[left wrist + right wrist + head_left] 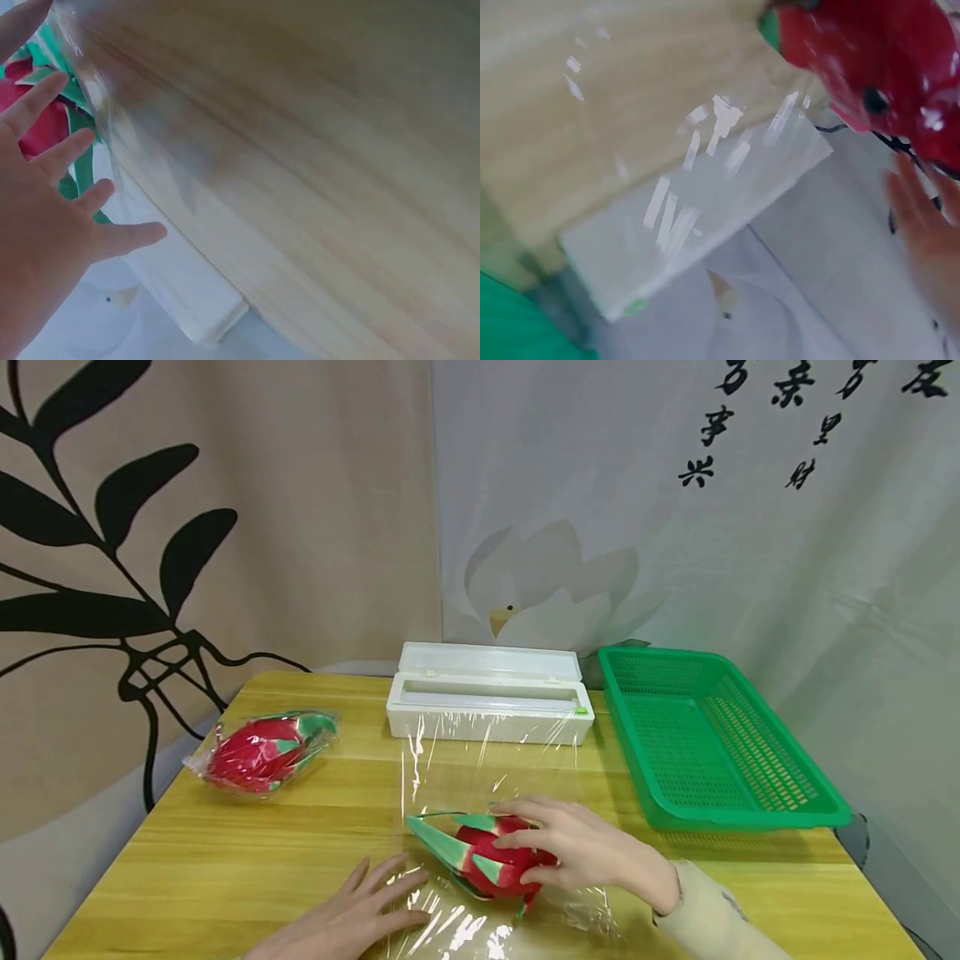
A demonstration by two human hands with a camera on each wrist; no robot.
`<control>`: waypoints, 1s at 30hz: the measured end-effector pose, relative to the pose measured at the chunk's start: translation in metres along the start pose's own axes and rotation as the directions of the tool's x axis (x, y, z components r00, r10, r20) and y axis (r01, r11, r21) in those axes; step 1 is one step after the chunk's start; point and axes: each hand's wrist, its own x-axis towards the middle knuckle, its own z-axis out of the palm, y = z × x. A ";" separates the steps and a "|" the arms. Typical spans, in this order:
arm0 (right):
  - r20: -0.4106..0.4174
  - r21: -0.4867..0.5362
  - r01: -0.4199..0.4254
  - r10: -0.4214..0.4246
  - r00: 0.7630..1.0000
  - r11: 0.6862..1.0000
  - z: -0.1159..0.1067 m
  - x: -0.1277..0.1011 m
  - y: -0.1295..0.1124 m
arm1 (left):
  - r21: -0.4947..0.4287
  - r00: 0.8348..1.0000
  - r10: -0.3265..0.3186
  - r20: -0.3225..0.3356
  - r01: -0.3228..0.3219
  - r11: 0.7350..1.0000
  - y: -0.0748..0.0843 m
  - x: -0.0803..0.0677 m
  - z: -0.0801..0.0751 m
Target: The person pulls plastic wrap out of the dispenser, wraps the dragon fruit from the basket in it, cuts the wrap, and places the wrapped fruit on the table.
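Printed cloth hangs behind a yellow wooden table (225,852). At the 6 o'clock edge, a dragon fruit (487,858) lies on a sheet of cling film (465,777) drawn out from the white dispenser box (489,696) at 12 o'clock. The right hand (581,850) curls over the fruit and grips it. At 9 o'clock of the fruit, the left hand (352,914) rests flat with fingers spread on the film's edge. A wrapped dragon fruit (262,753) sits at 10 o'clock, a green basket (757,814) at 2 o'clock.
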 end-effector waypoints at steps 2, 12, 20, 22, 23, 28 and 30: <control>-0.140 0.063 0.065 -0.056 0.989 0.996 0.004 -0.007 0.003 | 0.038 1.000 0.020 -0.024 -0.019 0.999 0.001 0.001 0.000; -0.494 0.316 0.214 -0.033 0.869 0.924 0.023 -0.041 0.009 | -0.120 0.994 0.107 -0.019 -0.109 0.987 -0.002 0.006 -0.004; -0.427 0.361 0.179 -0.009 0.904 0.915 0.028 -0.046 0.010 | -0.275 0.995 0.030 0.100 -0.001 0.962 -0.004 0.006 -0.005; -0.373 0.419 0.172 -0.003 0.928 0.892 0.029 -0.050 0.009 | -0.301 0.994 0.029 0.102 0.003 0.954 -0.005 0.004 -0.004; -0.334 0.454 0.162 -0.001 0.943 0.876 0.029 -0.053 0.008 | -0.314 0.995 0.033 0.095 -0.001 0.949 -0.005 0.004 -0.004; -0.068 0.550 0.036 0.001 0.998 0.834 0.031 -0.070 0.002 | -0.294 0.995 0.103 -0.014 -0.103 0.950 -0.007 0.002 0.001; 0.031 0.545 -0.004 -0.016 0.999 0.838 0.031 -0.076 0.001 | -0.257 0.990 0.128 -0.054 -0.137 0.957 -0.007 0.002 0.003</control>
